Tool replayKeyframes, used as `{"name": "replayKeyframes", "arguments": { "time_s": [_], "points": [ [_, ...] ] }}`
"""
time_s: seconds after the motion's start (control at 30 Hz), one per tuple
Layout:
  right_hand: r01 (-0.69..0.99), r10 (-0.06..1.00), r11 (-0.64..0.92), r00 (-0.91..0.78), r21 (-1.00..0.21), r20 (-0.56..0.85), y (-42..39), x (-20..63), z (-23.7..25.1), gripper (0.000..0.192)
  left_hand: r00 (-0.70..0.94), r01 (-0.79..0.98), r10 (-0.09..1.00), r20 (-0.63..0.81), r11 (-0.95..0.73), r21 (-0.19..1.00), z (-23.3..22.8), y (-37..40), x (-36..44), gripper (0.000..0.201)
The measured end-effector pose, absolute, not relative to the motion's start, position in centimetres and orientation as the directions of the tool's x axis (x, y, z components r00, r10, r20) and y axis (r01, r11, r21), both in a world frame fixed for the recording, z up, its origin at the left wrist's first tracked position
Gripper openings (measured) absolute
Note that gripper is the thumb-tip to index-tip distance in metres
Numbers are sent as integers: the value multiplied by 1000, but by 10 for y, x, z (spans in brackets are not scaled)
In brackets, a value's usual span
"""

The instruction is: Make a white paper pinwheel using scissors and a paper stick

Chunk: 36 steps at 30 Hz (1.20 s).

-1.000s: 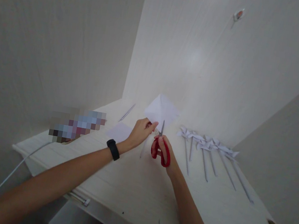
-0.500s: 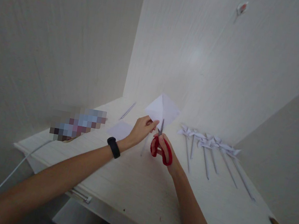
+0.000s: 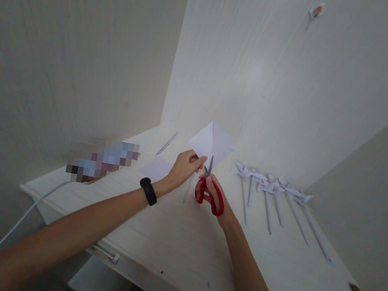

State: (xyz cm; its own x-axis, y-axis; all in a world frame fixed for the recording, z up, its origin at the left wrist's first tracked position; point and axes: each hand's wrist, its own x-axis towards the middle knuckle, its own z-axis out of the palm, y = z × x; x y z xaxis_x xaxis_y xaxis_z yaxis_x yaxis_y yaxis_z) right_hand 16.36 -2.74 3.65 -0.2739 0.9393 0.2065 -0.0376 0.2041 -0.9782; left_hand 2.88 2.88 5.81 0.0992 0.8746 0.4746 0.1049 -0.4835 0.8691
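red scissors (image 3: 210,195) sit gripped in your right hand (image 3: 217,196), blades at the paper's (image 3: 212,143) lower corner. your left hand (image 3: 183,169) pinches that paper above the table (image 3: 178,242). pinwheels (image 3: 271,191) lie beyond, right.

I see a white table (image 3: 178,242) carrying paper pinwheels (image 3: 272,188) (in a row), a flat paper sheet (image 3: 156,168) and a thin stick (image 3: 166,143).
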Motion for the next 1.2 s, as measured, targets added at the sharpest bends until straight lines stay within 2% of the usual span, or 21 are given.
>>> {"name": "replayKeyframes", "arguments": {
  "time_s": [0.3, 0.57, 0.9, 1.2],
  "points": [
    [-26, 942, 165, -292, -986, 166, -24, 164, 32, 42, 62, 8, 878, 475, -476, 879, 57, 33, 29, 30],
    [-61, 941, 170, -286, -984, 180, -25, 165, 34, 39, 111, 58, 877, 467, -475, 878, 55, 31, 31, 32],
    [-81, 940, 173, -284, -982, 189, -25, 165, 33, 38, 114, 10, 871, 477, -481, 877, 56, 32, 30, 31],
    [7, 948, 193, -258, -981, 185, -25, 163, 36, 39, 100, -37, 896, 433, -432, 901, 57, 32, 32, 27]
  ]
}}
